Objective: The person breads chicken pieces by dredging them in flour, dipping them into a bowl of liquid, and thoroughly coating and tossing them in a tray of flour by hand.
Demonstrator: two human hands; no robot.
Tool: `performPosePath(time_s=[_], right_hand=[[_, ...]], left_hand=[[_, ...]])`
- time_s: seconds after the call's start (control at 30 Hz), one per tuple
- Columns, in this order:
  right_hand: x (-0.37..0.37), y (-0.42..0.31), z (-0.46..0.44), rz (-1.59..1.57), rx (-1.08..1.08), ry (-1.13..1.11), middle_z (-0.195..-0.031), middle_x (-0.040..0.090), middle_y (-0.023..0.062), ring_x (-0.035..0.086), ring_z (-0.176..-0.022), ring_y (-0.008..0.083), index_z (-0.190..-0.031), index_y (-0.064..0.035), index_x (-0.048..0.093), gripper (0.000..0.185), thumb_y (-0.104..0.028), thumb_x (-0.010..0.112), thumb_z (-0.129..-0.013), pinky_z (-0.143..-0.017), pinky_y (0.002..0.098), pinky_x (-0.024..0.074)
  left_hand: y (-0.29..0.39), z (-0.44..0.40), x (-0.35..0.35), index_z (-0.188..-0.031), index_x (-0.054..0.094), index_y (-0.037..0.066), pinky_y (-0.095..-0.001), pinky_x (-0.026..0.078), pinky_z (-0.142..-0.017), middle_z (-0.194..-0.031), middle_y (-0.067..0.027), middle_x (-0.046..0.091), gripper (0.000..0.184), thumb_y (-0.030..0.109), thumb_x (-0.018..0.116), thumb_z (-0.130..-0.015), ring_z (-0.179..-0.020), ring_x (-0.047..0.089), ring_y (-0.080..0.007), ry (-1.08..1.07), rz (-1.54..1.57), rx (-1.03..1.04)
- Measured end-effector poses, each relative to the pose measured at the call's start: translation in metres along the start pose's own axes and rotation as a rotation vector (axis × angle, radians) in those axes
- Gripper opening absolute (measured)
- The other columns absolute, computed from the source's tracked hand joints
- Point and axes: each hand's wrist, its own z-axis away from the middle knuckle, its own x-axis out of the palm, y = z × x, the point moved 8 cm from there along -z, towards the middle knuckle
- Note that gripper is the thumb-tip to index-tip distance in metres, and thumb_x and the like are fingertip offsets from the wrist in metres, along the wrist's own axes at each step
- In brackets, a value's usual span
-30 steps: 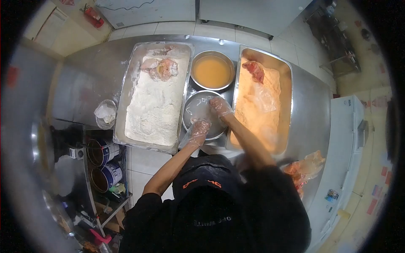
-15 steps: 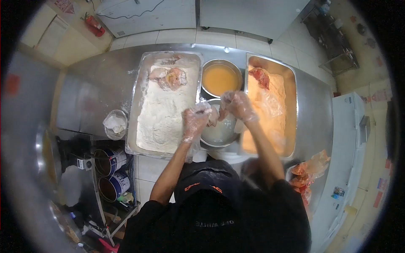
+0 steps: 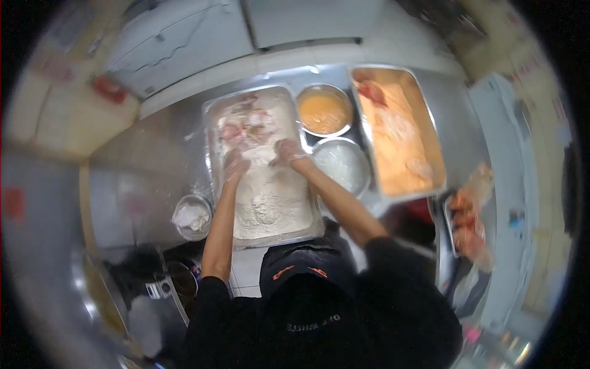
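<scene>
Evidently, the coating is only partial: pale pink raw meat pieces (image 3: 249,128) lie towards the far edge of a rectangular metal tray (image 3: 278,240) of loose white powder (image 3: 270,209), pink patches showing through. A dark red piece (image 3: 371,92), apparently uncoated, lies by the far left corner of a second metal tray (image 3: 440,179) of orange powder (image 3: 391,150).

The left hand (image 3: 236,165) and right hand (image 3: 287,152), in clear plastic gloves, are at the white powder just nearer than the meat; blur hides whether their fingers are apart, together or closed on anything.

Between the trays sit round metal bowls of orange liquid (image 3: 324,109) and cloudy liquid (image 3: 340,166). At the steel worktop's (image 3: 147,141) near right corner, reddish-orange pieces (image 3: 468,224) lie in a tray. Beyond its far edge stand white cabinets (image 3: 172,46) on pale floor tiles.
</scene>
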Motion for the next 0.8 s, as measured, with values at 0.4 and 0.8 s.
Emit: performPosePath(time_s=[0.4,0.8], right_hand=[[0.106,0.027,0.042,0.008,0.276,-0.521,-0.086,0.062,0.0104,0.060,-0.079,0.0231,-0.079,-0.0099,0.065,0.022,-0.017,0.064,-0.059,-0.064,0.0355,0.0468],[0.057,-0.011,0.048,-0.102,-0.170,0.061,-0.090,0.058,0.0103,0.055,-0.084,0.0248,-0.103,-0.0051,0.050,0.031,-0.024,0.046,-0.079,-0.070,0.0301,0.0441]], left_hand=[[-0.056,0.049,0.113,-0.082,0.061,0.000,-0.0351,0.042,-0.072,-0.086,-0.0185,0.059,0.058,0.055,0.049,-0.069,-0.082,0.057,-0.0268,-0.754,-0.172,0.054],[-0.111,0.033,0.114,-0.096,0.051,-0.003,-0.0364,0.047,-0.070,-0.088,-0.0189,0.058,0.040,0.027,0.053,-0.070,-0.081,0.058,-0.0305,-0.286,-0.424,0.002]])
